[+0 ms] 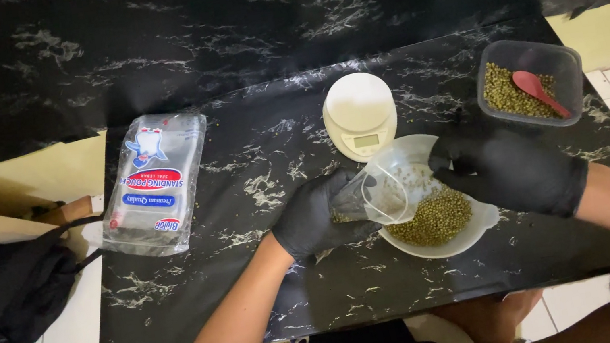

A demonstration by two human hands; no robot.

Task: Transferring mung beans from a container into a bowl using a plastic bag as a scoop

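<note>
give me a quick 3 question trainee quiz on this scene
1. True or false: both hands wear black gloves.
2. What lies in the tub with the beans? A) red spoon B) knife C) lid
3. Which hand holds the pouch over the bowl?

Key:
1. True: left hand and right hand are both gloved.
2. A, the spoon.
3. The left hand; the right hand is at its mouth.

Gloved left hand [318, 217] grips a clear pouch [374, 195] over the bean-filled bowl [484, 218]; right hand [504, 168] alongside.
</note>
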